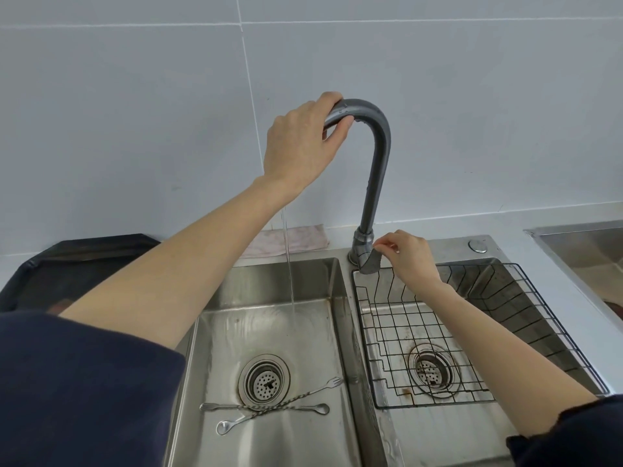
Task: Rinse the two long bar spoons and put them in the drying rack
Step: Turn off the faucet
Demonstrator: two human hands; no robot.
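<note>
Two long twisted bar spoons lie crossed on the floor of the left sink basin [269, 298], just in front of its drain. One bar spoon [296, 398] ends in a small fork at the right; the other bar spoon [286, 408] lies nearly level. My left hand [301, 143] grips the curved top of the grey faucet spout [377, 156]. Water [290, 264] runs in a thin stream into the left basin. My right hand [409, 256] pinches the faucet handle [370, 262] at the spout's base. The black wire drying rack [472, 332] sits in the right basin and holds nothing.
A pink cloth [286, 241] lies behind the left basin by the tiled wall. A black tray [67, 264] sits on the counter at left. A round button [477, 246] is set behind the right basin. Another steel basin [590, 251] shows at far right.
</note>
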